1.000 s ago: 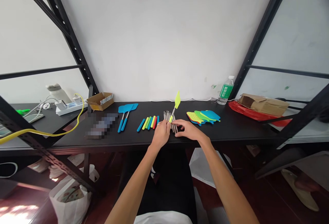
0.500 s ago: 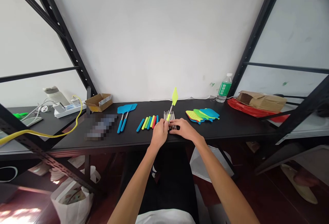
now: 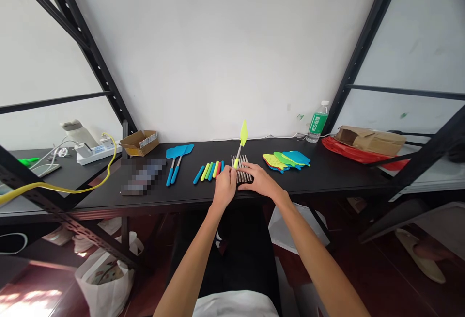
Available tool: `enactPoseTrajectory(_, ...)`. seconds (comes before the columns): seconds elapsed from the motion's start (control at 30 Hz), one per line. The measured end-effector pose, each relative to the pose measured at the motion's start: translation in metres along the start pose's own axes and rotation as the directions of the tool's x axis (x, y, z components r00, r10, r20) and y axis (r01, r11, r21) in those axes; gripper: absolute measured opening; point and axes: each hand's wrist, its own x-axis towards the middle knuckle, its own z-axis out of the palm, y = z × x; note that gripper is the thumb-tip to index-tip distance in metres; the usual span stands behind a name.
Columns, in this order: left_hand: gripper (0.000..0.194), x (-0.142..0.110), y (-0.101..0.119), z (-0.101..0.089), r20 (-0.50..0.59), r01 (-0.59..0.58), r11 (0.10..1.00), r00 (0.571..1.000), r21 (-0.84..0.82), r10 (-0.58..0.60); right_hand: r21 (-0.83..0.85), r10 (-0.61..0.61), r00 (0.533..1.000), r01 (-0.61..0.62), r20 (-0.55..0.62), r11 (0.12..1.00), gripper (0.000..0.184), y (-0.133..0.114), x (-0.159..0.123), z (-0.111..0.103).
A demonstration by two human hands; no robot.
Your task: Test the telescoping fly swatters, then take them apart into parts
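Head view: long black desk [image 3: 337, 179] carries stacked mesh swatter heads [image 3: 286, 160], coloured handle grips [image 3: 208, 172] and a row of steel rods [image 3: 241, 162], with 2 hands at centre. Left hand [image 3: 225, 187] grasps the yellow grip of an upright fly swatter [image 3: 240, 150], held just over the rods. Right hand [image 3: 259, 181] lies open, fingers flat on the rods.

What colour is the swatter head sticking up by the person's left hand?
The swatter head is bright yellow-green, shown best in the head view.
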Motion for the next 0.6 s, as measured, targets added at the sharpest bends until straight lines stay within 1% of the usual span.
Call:
enactPoseTrajectory(0.07, 0.031, 0.0, 0.0, 0.0, -0.003, -0.003, 1.0, 1.0, -0.001, 0.003, -0.01, -0.002, 1.0, 0.002, 0.009, 1.0, 0.06, -0.002, 0.0, 0.002)
enactPoseTrajectory(0.23, 0.03, 0.0, 0.0, 0.0, -0.002, -0.004, 1.0, 1.0, -0.013, 0.004, -0.011, -0.038, 0.999, 0.038, -0.038, 0.999, 0.04, -0.005, 0.002, 0.005)
enactPoseTrajectory(0.3, 0.03, 0.0, 0.0, 0.001, -0.002, -0.003, 1.0, 1.0, -0.02, 0.003, -0.022, -0.03, 0.998, 0.029, -0.05, 0.999, 0.037, -0.004, 0.003, 0.006)
enactPoseTrajectory(0.43, 0.031, 0.0, 0.0, 0.001, -0.01, 0.001, 1.0, 1.0, -0.022, -0.001, -0.009, 0.006, 0.996, -0.007, -0.087, 1.0, 0.044, 0.0, 0.004, 0.006)
enactPoseTrajectory(0.5, 0.031, 0.0, 0.0, 0.0, -0.015, 0.003, 1.0, 1.0, -0.019, -0.003, 0.054, 0.011, 0.996, -0.006, -0.087, 0.999, 0.048, 0.003, 0.003, 0.003)
enactPoseTrajectory(0.6, 0.032, 0.001, -0.001, 0.0, -0.018, 0.004, 1.0, 1.0, -0.014, -0.004, 0.168, 0.024, 0.999, -0.017, -0.04, 0.986, 0.05, 0.007, 0.002, -0.003)
